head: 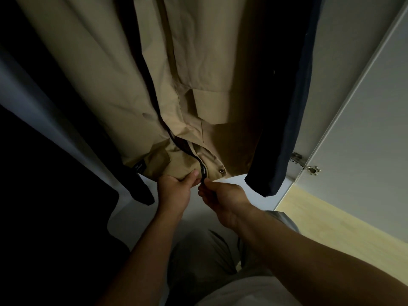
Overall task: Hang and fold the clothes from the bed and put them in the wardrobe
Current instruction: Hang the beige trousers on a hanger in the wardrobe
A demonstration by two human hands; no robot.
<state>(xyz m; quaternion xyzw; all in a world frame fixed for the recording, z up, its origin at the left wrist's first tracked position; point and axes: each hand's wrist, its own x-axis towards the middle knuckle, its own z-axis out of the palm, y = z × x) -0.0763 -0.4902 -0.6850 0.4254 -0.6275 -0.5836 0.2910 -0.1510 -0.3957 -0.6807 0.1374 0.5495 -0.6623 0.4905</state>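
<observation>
Dim light filled the wardrobe, where a beige jacket [198, 62] hung in the middle with its front partly open along a dark zipper [202, 167]. At the jacket's bottom hem, the left hand [175, 191] gripped the fabric just left of the zipper, thumb on top and fingers curled underneath. The right hand [223, 199], touching the hem from below, pinched the zipper's lower end between thumb and fingertips. A metal snap [221, 171] sat on the jacket's flap just right of the zipper. A navy garment [282, 129] hung close against the jacket's right side, and another dark garment [88, 129] hung on its left. Beyond the navy garment stood the white wardrobe door [364, 107] with its hinge [304, 165], and below the jacket lay the pale wardrobe base [136, 208].
</observation>
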